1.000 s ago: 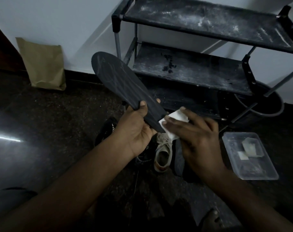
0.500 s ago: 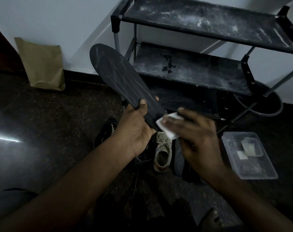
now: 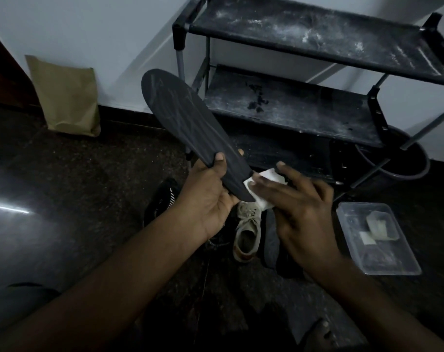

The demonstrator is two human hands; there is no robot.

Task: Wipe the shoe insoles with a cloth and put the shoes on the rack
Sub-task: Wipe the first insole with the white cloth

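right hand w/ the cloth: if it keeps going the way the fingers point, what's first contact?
The right hand points up-left, pressing the white cloth at the heel end of the dark insole. Going on, it would probably slide along the insole and meet the left hand's thumb. Depth is uncertain.

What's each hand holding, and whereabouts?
The left hand holds the dark insole by its near end. The right hand presses a white cloth against that end.

Your left hand (image 3: 208, 196) holds a dark, matt insole (image 3: 190, 123). Your right hand (image 3: 299, 201) holds a soft white cloth (image 3: 260, 186). Past your hands, the metal rack (image 3: 317, 41) looks dusty. Right of them sits a clear plastic box (image 3: 378, 240).
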